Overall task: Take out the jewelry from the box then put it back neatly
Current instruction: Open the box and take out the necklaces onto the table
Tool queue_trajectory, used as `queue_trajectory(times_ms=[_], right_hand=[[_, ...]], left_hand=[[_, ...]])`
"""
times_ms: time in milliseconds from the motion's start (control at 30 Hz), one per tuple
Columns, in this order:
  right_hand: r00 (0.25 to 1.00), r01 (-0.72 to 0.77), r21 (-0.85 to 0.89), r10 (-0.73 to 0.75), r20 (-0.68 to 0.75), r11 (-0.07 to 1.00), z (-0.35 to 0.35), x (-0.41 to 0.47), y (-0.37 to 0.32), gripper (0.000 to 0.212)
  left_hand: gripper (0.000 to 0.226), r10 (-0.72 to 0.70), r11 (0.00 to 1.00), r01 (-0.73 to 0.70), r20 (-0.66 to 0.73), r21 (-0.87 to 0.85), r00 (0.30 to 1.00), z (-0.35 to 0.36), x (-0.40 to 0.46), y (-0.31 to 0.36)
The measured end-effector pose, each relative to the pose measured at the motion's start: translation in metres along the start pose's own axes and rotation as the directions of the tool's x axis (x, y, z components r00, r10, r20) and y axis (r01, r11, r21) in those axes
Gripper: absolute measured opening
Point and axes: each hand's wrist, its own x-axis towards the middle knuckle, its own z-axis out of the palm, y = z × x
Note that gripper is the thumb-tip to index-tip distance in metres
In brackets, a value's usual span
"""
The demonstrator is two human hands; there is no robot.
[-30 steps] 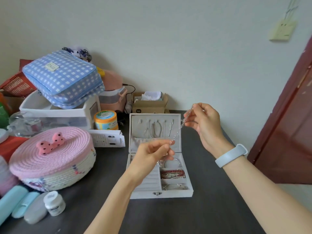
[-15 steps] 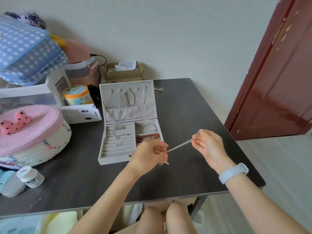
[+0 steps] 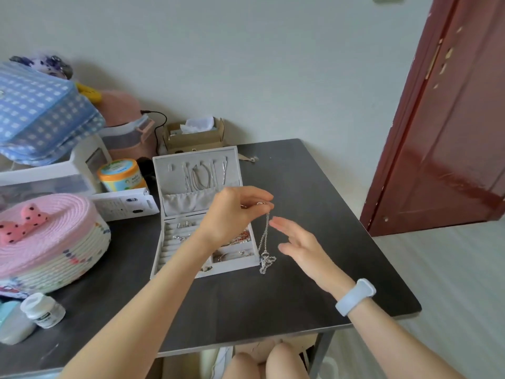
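Silver necklace chain [image 3: 264, 243] was pinched at its top end by the left hand [image 3: 235, 212], its lower end pooled on the dark table [image 3: 314, 296] just beside the jewelry box's [image 3: 196, 214] right front corner. Right hand [image 3: 303, 246] was held flat beside the chain, fingers straight, nothing gripped. Box lid was stood open toward the table's far edge.

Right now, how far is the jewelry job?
Early stage. Done: the jewelry box stands open on the table. In hand: the left hand pinches a silver chain, its lower end piling on the table; the right hand is open beside it. Left: necklaces, rings and bracelets remain inside.
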Motion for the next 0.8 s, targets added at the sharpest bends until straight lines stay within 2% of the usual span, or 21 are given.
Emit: queue_trajectory(times_ms=[67,100,167,300,367,500,567,633,733,800], right_hand=[[0.984,0.014,0.130,-0.037,0.174,0.991,0.010,-0.001,-0.009,0.038],[0.981,0.035,0.169,-0.067,0.184,0.985,0.013,-0.001,-0.010,0.030],[0.987,0.068,0.252,-0.102,0.125,0.965,0.012,-0.002,-0.010,0.020],[0.999,0.051,0.349,-0.047,-0.019,0.936,-0.010,-0.001,0.002,0.025],[0.997,0.024,0.325,0.001,-0.075,0.945,-0.027,0.001,0.008,0.025],[0.980,-0.086,0.143,0.110,-0.167,0.986,-0.063,0.010,0.020,0.021],[0.966,-0.141,0.010,0.139,-0.220,0.990,-0.079,0.016,0.027,0.019],[0.957,-0.170,-0.119,0.136,-0.256,0.978,-0.092,0.024,0.033,0.016],[0.960,-0.182,-0.320,0.098,-0.263,0.930,-0.104,0.046,0.036,0.016],[0.971,-0.169,-0.447,0.069,-0.230,0.878,-0.106,0.063,0.037,0.017]], left_hand=[[0.012,-0.002,0.989,0.000,-0.015,-0.146,1.000,-0.001,0.010,0.012],[0.011,-0.019,0.973,0.011,-0.032,-0.228,0.999,-0.002,0.014,0.017],[0.010,-0.084,0.923,0.043,-0.089,-0.382,0.993,-0.003,0.022,0.020],[0.009,-0.270,0.837,0.114,-0.223,-0.536,0.937,-0.008,0.024,0.005],[0.010,-0.342,0.817,0.174,-0.221,-0.549,0.913,-0.003,0.017,-0.009],[0.019,-0.459,0.783,0.294,-0.190,-0.549,0.868,0.022,-0.001,-0.033],[0.021,-0.496,0.784,0.351,-0.178,-0.512,0.850,0.037,-0.009,-0.042],[0.018,-0.470,0.832,0.378,-0.153,-0.406,0.870,0.053,-0.015,-0.047],[0.018,-0.299,0.953,0.291,-0.099,-0.087,0.949,0.078,-0.020,-0.045],[0.017,-0.186,0.975,0.193,-0.070,0.107,0.980,0.090,-0.020,-0.046]])
